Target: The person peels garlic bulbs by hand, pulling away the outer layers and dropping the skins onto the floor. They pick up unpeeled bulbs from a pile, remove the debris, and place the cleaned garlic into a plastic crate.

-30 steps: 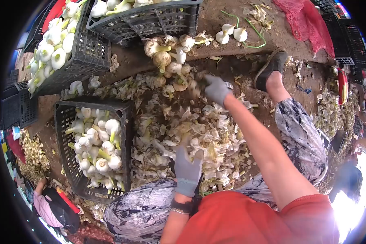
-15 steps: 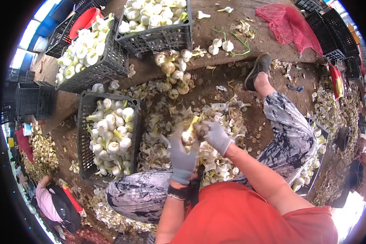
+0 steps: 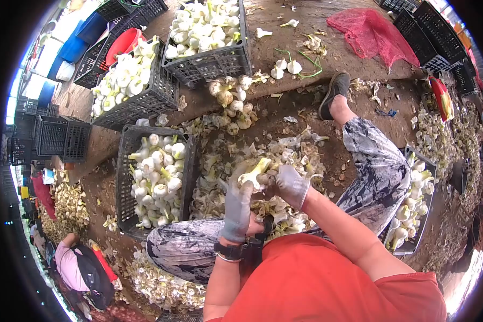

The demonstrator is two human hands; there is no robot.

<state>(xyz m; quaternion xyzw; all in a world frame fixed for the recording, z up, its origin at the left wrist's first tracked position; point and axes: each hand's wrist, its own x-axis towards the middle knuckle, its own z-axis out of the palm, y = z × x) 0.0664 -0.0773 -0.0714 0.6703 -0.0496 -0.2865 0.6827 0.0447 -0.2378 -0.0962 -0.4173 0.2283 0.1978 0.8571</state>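
My left hand point(image 3: 237, 206), in a pale grey glove, is closed around a white garlic bulb point(image 3: 256, 174) with a yellow-green stem pointing up and to the right. My right hand point(image 3: 291, 186), gloved too, is beside the bulb with its fingers curled in; whatever they grip is hidden. Beneath both hands lies a heap of loose garlic skins point(image 3: 287, 214). To the left, a black plastic crate point(image 3: 124, 193) holds many white bulbs with short stems. Several unpeeled, brownish bulbs point(image 3: 232, 104) are piled on the ground beyond my hands.
Two more full garlic crates, one black point(image 3: 208, 65) and one tilted point(image 3: 154, 91), stand at the upper left. Another crate point(image 3: 410, 248) is beside my right knee. A pink mesh bag point(image 3: 367, 40) lies ahead. A person in a pink top point(image 3: 72, 266) is at the lower left.
The bulb in my left hand now shows more clean white surface and its stem leans further right. My right hand has shifted slightly right and down. The view has turned slightly.
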